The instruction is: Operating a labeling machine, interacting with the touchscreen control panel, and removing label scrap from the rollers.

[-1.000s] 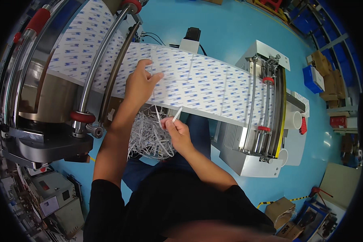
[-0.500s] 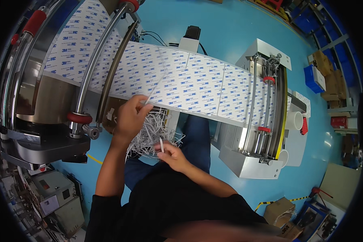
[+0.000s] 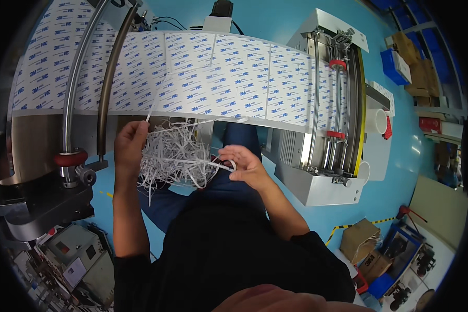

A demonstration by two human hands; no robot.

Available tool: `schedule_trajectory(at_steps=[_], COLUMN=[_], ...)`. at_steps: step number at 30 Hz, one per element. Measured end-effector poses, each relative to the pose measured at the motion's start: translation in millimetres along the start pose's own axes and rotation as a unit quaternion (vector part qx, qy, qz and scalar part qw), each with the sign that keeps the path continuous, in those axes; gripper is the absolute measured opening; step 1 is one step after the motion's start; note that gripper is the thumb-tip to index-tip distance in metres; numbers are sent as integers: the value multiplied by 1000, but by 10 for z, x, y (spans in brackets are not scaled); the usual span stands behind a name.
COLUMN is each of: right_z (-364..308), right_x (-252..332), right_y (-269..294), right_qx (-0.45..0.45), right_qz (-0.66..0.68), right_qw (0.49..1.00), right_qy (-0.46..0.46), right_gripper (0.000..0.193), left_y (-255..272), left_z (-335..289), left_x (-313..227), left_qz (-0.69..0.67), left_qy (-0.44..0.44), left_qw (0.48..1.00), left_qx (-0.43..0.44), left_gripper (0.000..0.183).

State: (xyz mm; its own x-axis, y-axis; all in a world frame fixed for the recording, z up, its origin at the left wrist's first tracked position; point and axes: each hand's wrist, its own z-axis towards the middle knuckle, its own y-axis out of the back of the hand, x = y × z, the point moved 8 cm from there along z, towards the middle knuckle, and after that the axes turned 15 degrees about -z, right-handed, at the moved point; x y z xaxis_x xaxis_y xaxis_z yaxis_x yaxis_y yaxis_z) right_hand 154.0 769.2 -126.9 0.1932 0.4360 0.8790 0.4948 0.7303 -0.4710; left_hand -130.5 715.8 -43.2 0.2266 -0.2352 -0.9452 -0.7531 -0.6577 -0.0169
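Note:
My left hand point(image 3: 132, 141) pinches the end of a narrow white strip point(image 3: 153, 104) at the near edge of a wide printed white sheet point(image 3: 234, 78). The strip runs up from the fingertips across the sheet, which shows straight cut lines. Between my hands hangs a tangled heap of white strips point(image 3: 174, 156), just below the sheet and over my lap. My right hand point(image 3: 245, 167) is at the heap's right side, thumb and fingers apart, with a loose strip end curling against the thumb.
The sheet spans between a left machine with a metal rod point(image 3: 82, 67) and a right roller unit point(image 3: 332, 104) with red collars point(image 3: 338, 65). A black motor point(image 3: 222, 9) stands beyond the sheet. Cardboard boxes point(image 3: 360, 239) sit at lower right, and a grey control box point(image 3: 70, 249) at lower left.
My left hand has moved left along the sheet's near edge, still pinching a strip. My right hand has moved right and its fingers have spread. The whole view has shifted.

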Motion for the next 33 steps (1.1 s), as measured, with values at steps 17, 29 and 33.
schedule_trajectory(at_steps=[17,29,33], right_z=[-1,162,518], right_x=[1334,1012,793], right_y=[-90,-632,-687], right_qx=[-343,-219,-255], right_qz=[-677,-522,-427], right_qw=[646,823,866], right_qy=[79,52,52], right_gripper=[72,66,77], left_y=[-27,167,158], left_z=[41,176,326], left_x=[-61,-95,-58], left_qz=[-19,-39,-30], left_qy=[-77,-83,-66], left_qw=[996,993,981], left_qx=[32,69,180], left_gripper=[25,17,8])
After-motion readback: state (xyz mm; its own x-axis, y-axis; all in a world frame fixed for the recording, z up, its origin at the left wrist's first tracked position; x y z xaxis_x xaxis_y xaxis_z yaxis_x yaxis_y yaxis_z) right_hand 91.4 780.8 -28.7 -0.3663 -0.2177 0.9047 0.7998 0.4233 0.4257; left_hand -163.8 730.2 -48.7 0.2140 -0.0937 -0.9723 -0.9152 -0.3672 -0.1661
